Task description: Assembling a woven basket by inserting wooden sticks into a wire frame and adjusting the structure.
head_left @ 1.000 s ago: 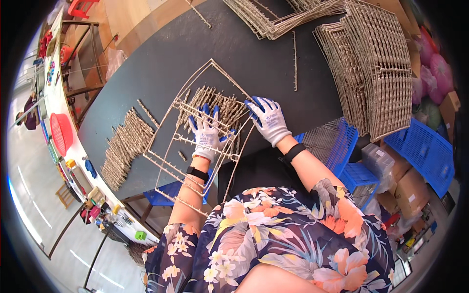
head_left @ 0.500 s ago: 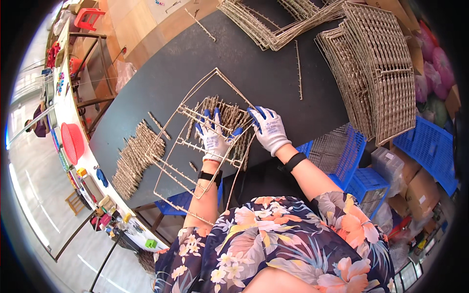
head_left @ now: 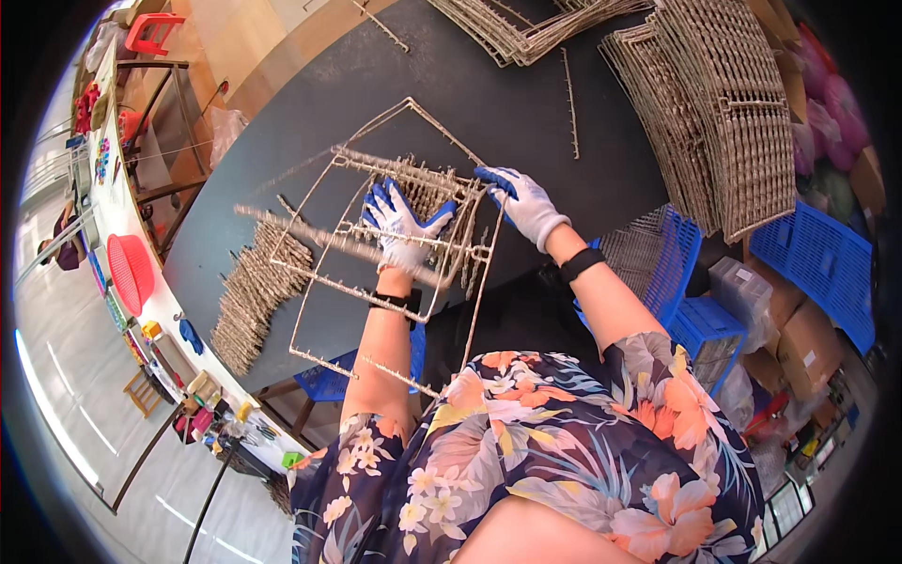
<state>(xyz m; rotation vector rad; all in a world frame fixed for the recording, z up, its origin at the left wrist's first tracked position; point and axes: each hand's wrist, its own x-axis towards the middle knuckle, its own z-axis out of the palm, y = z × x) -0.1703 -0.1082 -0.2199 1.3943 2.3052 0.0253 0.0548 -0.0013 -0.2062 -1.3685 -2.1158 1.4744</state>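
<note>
- Wire, pale and studded with short pegs, makes up the frame [head_left: 376, 282] I am working on; it lies tilted over the near edge of the dark tabletop [head_left: 526, 113], its lower corner hanging past the rim toward my lap.
- A partly woven patch of wicker [head_left: 427, 193] fills the frame's upper right part.
- My left hand [head_left: 402, 228], gloved white and blue, is spread flat on the crossbars, fingers open.
- My right hand [head_left: 521, 199] curls over the frame's right upper corner, gripping the wire there.
- Left of the frame a heap of short wicker sticks [head_left: 254, 291] sits close to the tabletop's edge; bare surface lies beyond the frame.
- Finished woven panels [head_left: 723, 122] are stacked at the far right, blue crates [head_left: 676, 273] below them.
- One frame bar is motion-blurred; I cannot make out its pegs.
</note>
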